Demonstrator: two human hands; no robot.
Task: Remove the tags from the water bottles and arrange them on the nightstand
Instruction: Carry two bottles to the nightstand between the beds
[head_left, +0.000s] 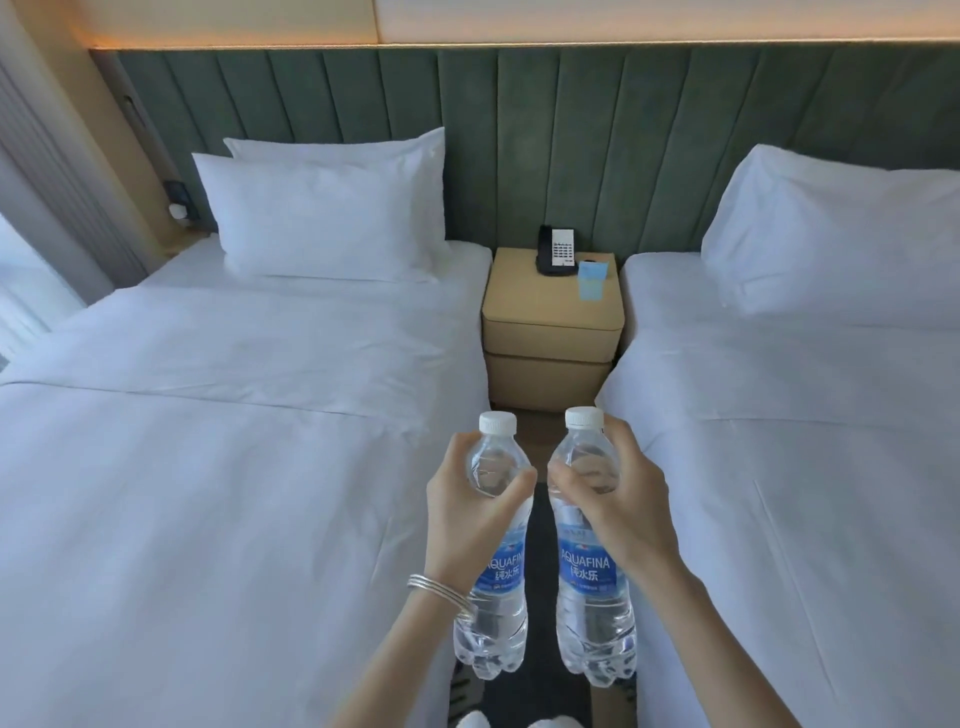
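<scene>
I hold two clear plastic water bottles upright in the aisle between two beds. My left hand (470, 512) grips the left bottle (493, 613) around its upper body; a silver bangle sits on that wrist. My right hand (618, 499) grips the right bottle (592, 618) the same way. Both bottles have white caps and blue wrap labels. No separate hang tag shows on either one. The tan nightstand (540, 317) stands ahead against the green headboard wall, well beyond the bottles.
On the nightstand's back right sit a black and white telephone (558, 250) and a small blue card (592, 280). A white bed (223, 441) lies to the left and another white bed (810, 441) to the right, each with pillows. The aisle floor is dark.
</scene>
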